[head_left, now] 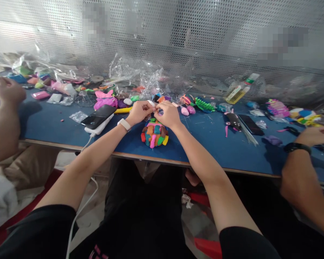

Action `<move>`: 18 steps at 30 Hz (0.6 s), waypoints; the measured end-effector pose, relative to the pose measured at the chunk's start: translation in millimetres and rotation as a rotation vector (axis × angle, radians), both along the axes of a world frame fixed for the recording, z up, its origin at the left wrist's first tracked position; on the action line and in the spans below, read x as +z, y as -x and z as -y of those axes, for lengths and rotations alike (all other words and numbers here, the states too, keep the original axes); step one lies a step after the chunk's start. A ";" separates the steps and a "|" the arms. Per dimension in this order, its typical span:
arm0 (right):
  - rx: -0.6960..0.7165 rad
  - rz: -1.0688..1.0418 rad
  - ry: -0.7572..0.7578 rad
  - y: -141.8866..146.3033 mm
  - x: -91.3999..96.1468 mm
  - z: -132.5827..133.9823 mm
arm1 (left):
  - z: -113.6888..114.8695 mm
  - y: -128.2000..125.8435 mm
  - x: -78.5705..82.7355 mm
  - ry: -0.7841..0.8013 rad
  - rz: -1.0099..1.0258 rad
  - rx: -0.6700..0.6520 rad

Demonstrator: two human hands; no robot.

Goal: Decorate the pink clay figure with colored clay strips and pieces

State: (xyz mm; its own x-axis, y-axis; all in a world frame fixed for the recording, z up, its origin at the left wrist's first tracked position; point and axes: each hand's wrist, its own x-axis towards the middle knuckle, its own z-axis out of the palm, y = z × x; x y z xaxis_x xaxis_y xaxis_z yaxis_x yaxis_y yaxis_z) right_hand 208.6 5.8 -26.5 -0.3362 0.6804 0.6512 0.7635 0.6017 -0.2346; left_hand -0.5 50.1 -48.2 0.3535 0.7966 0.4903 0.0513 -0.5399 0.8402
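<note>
A phone (98, 116) lies on your blue table (210, 144). Farther right you see a bottle (241, 90), perhaps oil.

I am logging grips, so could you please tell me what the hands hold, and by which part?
The left hand and right hand pinch a small clay piece between their fingertips, above the colourful clay ball; which part cannot be told.

My only camera sits on my head, looking forward and down past my lap (143, 208) at the bottom edge to the blue table (205, 142) across the middle. It is near enough that my forearms (97, 153) span the lower half, my left hand (138, 112) and right hand (169, 115) meeting at centre.
</note>
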 end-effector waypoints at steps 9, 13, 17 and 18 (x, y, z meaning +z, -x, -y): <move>-0.025 0.009 -0.001 1.3 -2.0 0.1 | 7.3 -0.8 8.1 -0.093 -0.082 0.060; -0.011 0.005 0.001 0.8 -3.1 -0.4 | 6.7 0.1 8.4 -0.094 -0.085 0.049; 0.010 -0.007 0.031 -0.4 -1.8 -0.5 | 5.2 1.3 8.4 -0.112 -0.073 0.050; 0.010 -0.006 0.036 -0.6 -1.2 -0.4 | 4.9 1.5 8.5 -0.116 -0.070 0.055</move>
State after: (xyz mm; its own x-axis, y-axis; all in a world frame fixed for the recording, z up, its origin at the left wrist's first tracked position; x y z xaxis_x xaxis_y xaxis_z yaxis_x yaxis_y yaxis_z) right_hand 209.2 6.2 -27.7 -0.3388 0.7000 0.6287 0.7561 0.6002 -0.2608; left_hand -2.0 45.2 -39.7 0.3477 0.7549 0.5561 0.1393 -0.6281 0.7655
